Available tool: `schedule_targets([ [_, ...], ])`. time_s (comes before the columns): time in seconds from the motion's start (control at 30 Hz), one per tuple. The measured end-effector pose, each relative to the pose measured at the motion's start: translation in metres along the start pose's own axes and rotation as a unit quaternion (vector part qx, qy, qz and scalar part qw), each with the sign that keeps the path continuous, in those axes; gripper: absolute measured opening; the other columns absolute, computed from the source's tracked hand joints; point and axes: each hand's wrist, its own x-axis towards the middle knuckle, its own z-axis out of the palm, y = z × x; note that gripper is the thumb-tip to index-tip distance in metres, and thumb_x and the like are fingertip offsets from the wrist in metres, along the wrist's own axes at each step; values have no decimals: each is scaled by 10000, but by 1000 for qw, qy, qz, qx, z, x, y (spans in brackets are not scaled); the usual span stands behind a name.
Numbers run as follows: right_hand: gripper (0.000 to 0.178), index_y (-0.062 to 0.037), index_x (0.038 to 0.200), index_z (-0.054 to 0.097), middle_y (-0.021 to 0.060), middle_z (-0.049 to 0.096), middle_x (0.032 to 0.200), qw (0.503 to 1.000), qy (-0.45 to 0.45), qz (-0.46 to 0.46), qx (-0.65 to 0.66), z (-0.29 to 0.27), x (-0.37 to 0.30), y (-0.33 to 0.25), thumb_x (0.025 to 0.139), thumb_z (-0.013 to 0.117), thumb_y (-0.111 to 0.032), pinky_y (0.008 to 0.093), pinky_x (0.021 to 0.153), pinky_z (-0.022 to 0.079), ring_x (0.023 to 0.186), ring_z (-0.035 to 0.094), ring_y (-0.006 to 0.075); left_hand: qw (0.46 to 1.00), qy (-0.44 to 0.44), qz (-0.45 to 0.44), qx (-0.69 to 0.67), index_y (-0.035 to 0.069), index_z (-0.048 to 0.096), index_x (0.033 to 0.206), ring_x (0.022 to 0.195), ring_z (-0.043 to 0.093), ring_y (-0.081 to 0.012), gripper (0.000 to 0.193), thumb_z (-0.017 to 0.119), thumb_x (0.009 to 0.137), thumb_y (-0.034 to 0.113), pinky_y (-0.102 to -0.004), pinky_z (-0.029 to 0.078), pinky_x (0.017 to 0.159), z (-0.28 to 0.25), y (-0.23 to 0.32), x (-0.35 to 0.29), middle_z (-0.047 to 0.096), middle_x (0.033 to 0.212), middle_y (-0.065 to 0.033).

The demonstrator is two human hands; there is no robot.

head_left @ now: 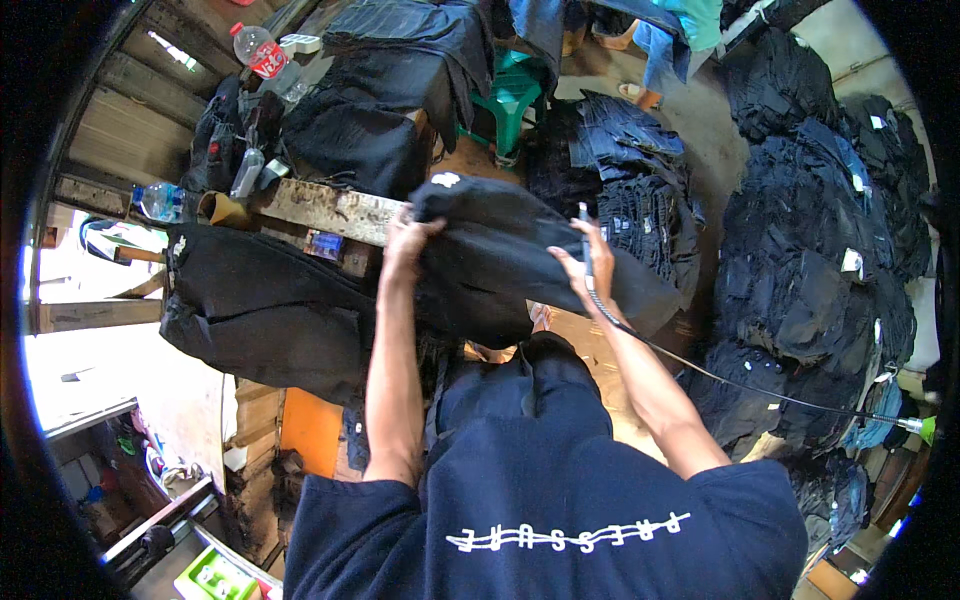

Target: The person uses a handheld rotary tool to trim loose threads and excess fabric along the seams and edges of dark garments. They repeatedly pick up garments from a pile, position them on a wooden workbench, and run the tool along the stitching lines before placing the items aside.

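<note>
Black trousers with a small white label hang in front of me, held up above my lap. My left hand is closed on their upper left edge. In my right hand is a slim pen-shaped tool, its tip pointing up, with the fingers around it and the thumb stretched toward the cloth. A thin dark cable runs from the tool along my forearm to the right, ending near a green-and-white connector. Whether the right fingers also grip the cloth is unclear.
More black trousers lie at my left over a wooden bench. Plastic bottles stand at the far left. Behind are a green stool and folded jeans. Tall dark garment piles fill the right. Another person's foot shows at the back.
</note>
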Motion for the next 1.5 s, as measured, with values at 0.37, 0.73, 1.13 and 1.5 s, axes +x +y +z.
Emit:
schedule_targets([
  [0.37,283,-38,1213,753,157,798,1216,985,-57,10,160,45,-7,-15,1021,786,-244,453,1160,505,1195,753,332,735,47,345,581,180,436,1664,1650,242,-417,863,799,934,466,-616,137,1332,52,-38,-68,309,1778,-183],
  [0.73,309,54,1206,722,237,801,1138,935,-227,-222,155,66,58,-2,923,775,-59,450,1022,632,1080,806,354,737,266,326,529,228,582,1536,1607,266,-416,959,875,766,719,-593,195,1293,27,-46,25,370,1725,-180],
  [1.13,318,77,1148,798,219,816,1120,919,-251,-258,163,109,70,-8,849,818,-26,467,1093,599,1110,803,337,741,294,273,538,97,616,1461,1611,317,-417,924,957,724,539,-550,232,1316,31,-59,41,425,1693,-231],
  [1.5,327,79,1133,801,220,819,1102,916,-264,-259,157,115,70,-7,814,808,7,480,1103,589,1132,797,343,734,299,283,540,98,619,1451,1611,323,-410,899,960,728,510,-544,237,1313,29,-62,45,435,1686,-230],
])
